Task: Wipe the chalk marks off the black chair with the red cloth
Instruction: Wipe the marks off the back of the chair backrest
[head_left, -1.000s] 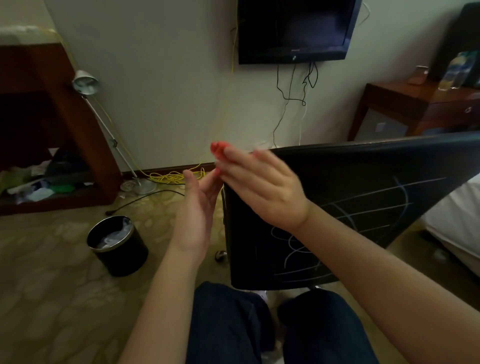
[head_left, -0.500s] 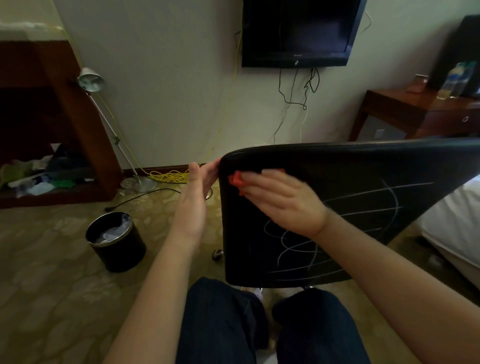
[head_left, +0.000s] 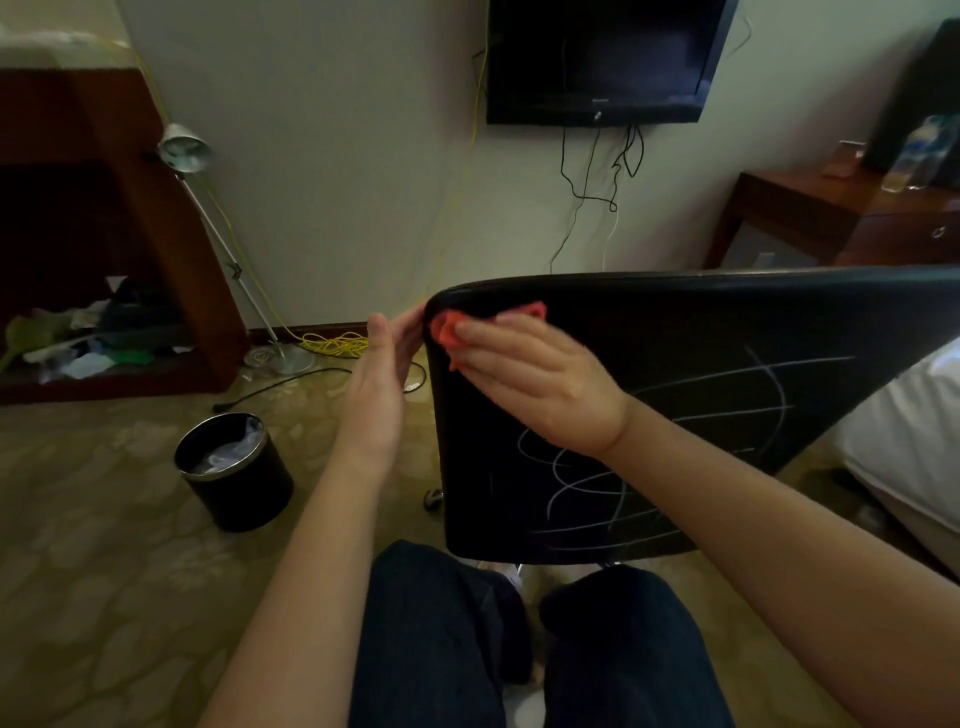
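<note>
The back of the black chair (head_left: 727, 322) faces me, covered with white chalk marks (head_left: 691, 405) looping across its middle and lower part. The red cloth (head_left: 448, 331) lies against the chair's upper left corner, mostly hidden under my right hand (head_left: 535, 384), which presses it flat with straight fingers. My left hand (head_left: 376, 395) stands edge-on beside the chair's left edge, its fingertips touching that top corner.
A black waste bin (head_left: 234, 470) stands on the patterned carpet to the left. Behind it are a floor lamp (head_left: 184, 148), yellow and black cables (head_left: 332, 344), and a wooden shelf unit (head_left: 104, 260). A wall TV (head_left: 597, 57), wooden desk (head_left: 841, 218) and white bed (head_left: 914, 431) lie to the right.
My right hand brought the red cloth down from above the chair's top edge onto its back at the upper left corner. My left hand stayed at the chair's left edge.
</note>
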